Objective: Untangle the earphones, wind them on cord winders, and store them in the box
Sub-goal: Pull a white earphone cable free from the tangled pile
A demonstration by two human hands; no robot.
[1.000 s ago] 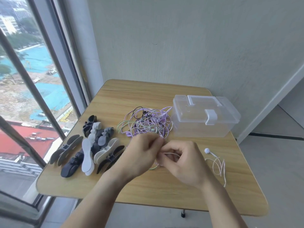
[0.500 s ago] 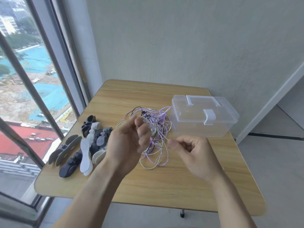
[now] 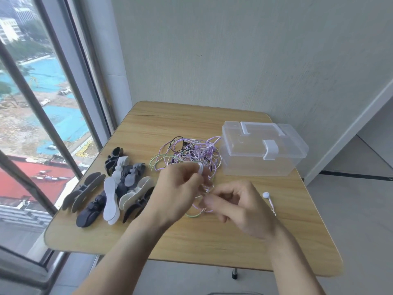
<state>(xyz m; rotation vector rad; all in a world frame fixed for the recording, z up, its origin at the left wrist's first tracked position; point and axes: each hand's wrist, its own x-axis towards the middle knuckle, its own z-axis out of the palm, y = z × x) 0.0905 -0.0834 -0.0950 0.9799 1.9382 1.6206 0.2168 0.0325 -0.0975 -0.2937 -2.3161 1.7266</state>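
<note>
head view, frame centre: left hand [image 3: 177,194] and right hand [image 3: 238,206] close together, both pinching cords of earphone tangle [image 3: 189,155]; closed box [image 3: 263,151] right of it.

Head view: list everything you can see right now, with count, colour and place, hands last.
Wooden table: one, light wood grain, rounded corners, beside the window.
Tangle of thin earphone cords: one heap, mostly purple with green, white and black strands, table centre, left of the box.
Clear plastic storage box: one, transparent with white latches, lid closed, far right of table.
Flat plastic cord winders: one pile, exact count unclear, black, grey and white, left side of table.
White earbud: one, on the table right of the hands, pale cord trailing toward the near edge.
Window: one, dark frame, on the left.
Left hand: pinches a cord, holding up a small pale piece.
Right hand: pinches cord beside it.
</note>
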